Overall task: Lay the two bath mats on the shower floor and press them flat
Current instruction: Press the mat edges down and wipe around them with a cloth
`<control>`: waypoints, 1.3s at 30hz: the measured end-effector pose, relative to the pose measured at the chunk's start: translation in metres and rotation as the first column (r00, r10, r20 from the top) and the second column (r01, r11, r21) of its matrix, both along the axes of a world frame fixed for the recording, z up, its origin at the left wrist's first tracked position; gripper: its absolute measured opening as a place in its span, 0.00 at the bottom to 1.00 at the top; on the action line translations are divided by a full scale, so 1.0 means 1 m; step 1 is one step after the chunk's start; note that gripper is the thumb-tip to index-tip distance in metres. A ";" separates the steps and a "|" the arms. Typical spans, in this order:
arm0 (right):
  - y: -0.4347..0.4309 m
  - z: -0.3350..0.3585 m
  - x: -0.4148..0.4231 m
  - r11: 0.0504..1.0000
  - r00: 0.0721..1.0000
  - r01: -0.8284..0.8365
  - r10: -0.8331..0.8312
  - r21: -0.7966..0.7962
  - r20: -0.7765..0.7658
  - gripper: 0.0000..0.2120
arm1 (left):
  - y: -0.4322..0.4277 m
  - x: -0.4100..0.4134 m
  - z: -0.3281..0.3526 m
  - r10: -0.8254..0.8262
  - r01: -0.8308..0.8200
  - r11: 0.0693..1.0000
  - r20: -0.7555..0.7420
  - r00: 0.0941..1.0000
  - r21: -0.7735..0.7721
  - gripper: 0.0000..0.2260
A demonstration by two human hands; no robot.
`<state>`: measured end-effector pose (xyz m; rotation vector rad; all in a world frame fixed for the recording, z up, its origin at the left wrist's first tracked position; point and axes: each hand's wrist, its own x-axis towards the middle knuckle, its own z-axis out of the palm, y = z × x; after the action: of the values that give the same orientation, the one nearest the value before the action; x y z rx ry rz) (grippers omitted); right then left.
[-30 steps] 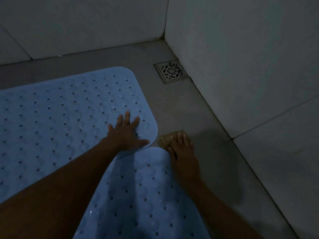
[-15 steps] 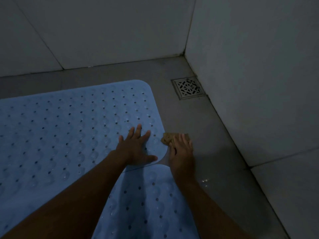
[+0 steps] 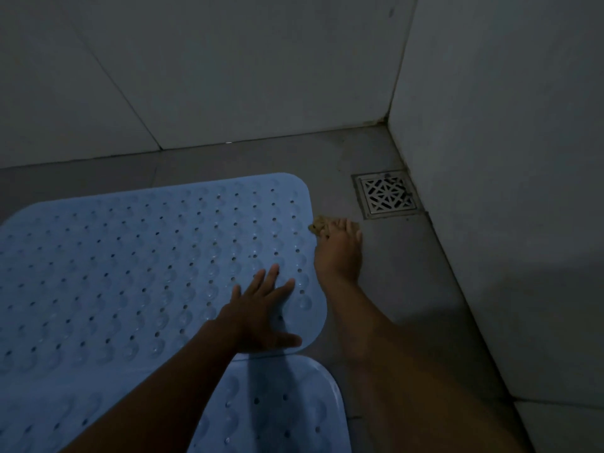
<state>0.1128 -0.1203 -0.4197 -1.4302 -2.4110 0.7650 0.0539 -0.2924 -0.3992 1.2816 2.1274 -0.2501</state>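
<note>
Head view, dim light. Large blue mat (image 3: 147, 273) lies flat on the shower floor (image 3: 376, 289). Its long axis runs left to right and slightly far. The left end is cut off by the frame, and the rounded right end points toward the right wall (image 3: 506, 158). Its top is covered in rows of holes and bumps.

Second blue mat (image 3: 281, 403) is nearer, at the bottom centre. Only its rounded far-right corner shows, so its long axis cannot be told. Its far edge meets the large mat's near edge under the left wrist. Which one overlaps the other is unclear.

Left hand (image 3: 261, 315) is on the large mat's near-right corner, palm down. Its grip is apart, with the fingers straight and spread and the thumb out to the right.

Right hand (image 3: 338, 253) is on bare floor just beside the large mat's right edge, and it reaches far. Its fingertips lie on a small brown wad (image 3: 316, 226) that touches the mat's edge. Cannot tell whether that grip pinches the wad or only rests on it.

Square metal drain (image 3: 387, 194) sits in the far-right floor corner against the right wall, near the right hand's fingertips but apart from them. Back wall (image 3: 228, 76) is tiled.
</note>
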 end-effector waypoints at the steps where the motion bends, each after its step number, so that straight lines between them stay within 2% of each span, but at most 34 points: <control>1: -0.003 0.000 -0.004 0.999 0.999 0.043 -0.043 0.000 -0.006 0.20 | 0.000 0.000 0.003 0.001 -0.001 1.000 -0.001 1.000 -0.003 0.50; 4: -0.005 -0.003 -0.004 0.998 0.998 0.061 -0.061 0.003 -0.032 0.20 | 0.002 -0.001 0.018 0.005 0.003 0.995 -0.088 0.996 0.095 0.43; 7: -0.005 -0.005 0.005 0.999 0.998 0.038 -0.038 0.001 -0.047 0.21 | 0.014 -0.032 0.031 0.091 -0.023 0.920 -0.156 0.984 0.392 0.34; 9: -0.004 -0.009 0.009 1.000 0.998 0.016 -0.016 0.001 -0.057 0.21 | 0.031 -0.065 0.030 0.108 -0.013 0.877 -0.171 0.979 0.480 0.33; 11: -0.004 -0.017 0.010 1.000 0.998 -0.023 0.024 0.017 -0.061 0.21 | 0.048 -0.097 0.023 0.177 -0.099 0.880 -0.126 0.976 0.465 0.34; 13: -0.003 -0.025 0.010 0.998 0.997 -0.057 0.058 0.025 -0.051 0.21 | 0.066 -0.124 0.015 0.201 -0.157 0.924 -0.093 0.975 0.348 0.42; 15: 0.005 -0.030 0.004 0.999 0.999 -0.031 0.031 0.011 -0.044 0.20 | 0.086 -0.154 0.010 0.121 -0.099 0.972 -0.093 0.988 0.213 0.50; 19: 0.021 -0.031 -0.025 0.998 0.992 0.068 -0.067 0.007 -0.105 0.19 | 0.103 -0.186 -0.001 -0.037 0.041 0.997 -0.067 0.997 0.065 0.55; 23: 0.051 -0.023 -0.080 0.994 0.989 0.106 -0.106 -0.007 -0.099 0.17 | 0.103 -0.191 -0.018 -0.040 0.042 0.990 -0.019 0.999 0.135 0.56; 25: 0.057 -0.020 -0.099 0.995 0.995 0.097 -0.096 0.014 -0.031 0.17 | 0.102 -0.194 -0.019 -0.034 0.031 0.988 0.016 0.999 0.149 0.57; 29: 0.056 -0.014 -0.104 0.975 0.977 0.196 -0.185 -0.107 0.103 0.21 | 0.099 -0.191 -0.020 -0.025 0.019 0.971 0.023 0.999 0.238 0.61; 33: 0.065 -0.013 -0.107 0.981 0.978 0.152 -0.132 -0.123 0.159 0.22 | 0.099 -0.190 -0.019 -0.032 0.019 0.970 0.048 0.998 0.241 0.64; 39: 0.100 -0.009 -0.166 0.996 0.995 0.071 -0.067 -0.050 0.077 0.21 | 0.098 -0.188 -0.015 -0.010 -0.003 0.977 0.061 0.998 0.214 0.53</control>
<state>-0.0536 -0.0199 -0.4287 -1.5817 -2.3989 0.7776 -0.1345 -0.1940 -0.4146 1.3954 2.1440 0.0196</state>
